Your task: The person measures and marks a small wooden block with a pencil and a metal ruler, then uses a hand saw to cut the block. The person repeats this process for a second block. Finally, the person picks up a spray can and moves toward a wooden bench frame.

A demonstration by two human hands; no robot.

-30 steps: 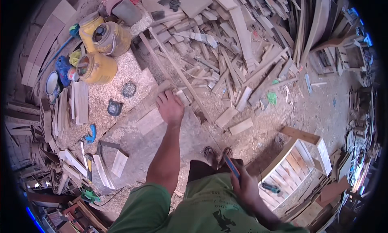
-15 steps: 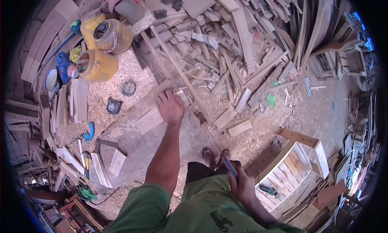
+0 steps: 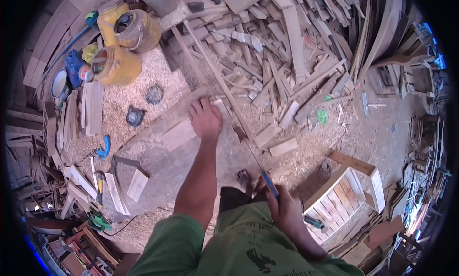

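Observation:
My left hand (image 3: 207, 120) presses down on a pale wooden board (image 3: 178, 134) lying on the workbench, its fingers bent over the wood. Low at the right, my right hand (image 3: 287, 210) is closed round the blue handle of a handsaw (image 3: 269, 183). The saw's thin blade runs away from me, up and to the left, toward the wood near the bench edge. It shows almost edge-on, so where it meets the wood is hard to make out. A long narrow strip of wood (image 3: 215, 72) lies slanting just beyond my left hand.
Yellow plastic containers (image 3: 119, 65) stand on the shavings at the far left. A hammer (image 3: 100, 187) and a blue curved-handled tool (image 3: 103, 148) lie nearer. Offcuts (image 3: 267, 80) are heaped beyond the bench. A slatted wooden frame (image 3: 339, 199) stands at my right.
My right hand and the saw have moved forward, away from my body. My left hand stays on the board. The whole view has shifted slightly.

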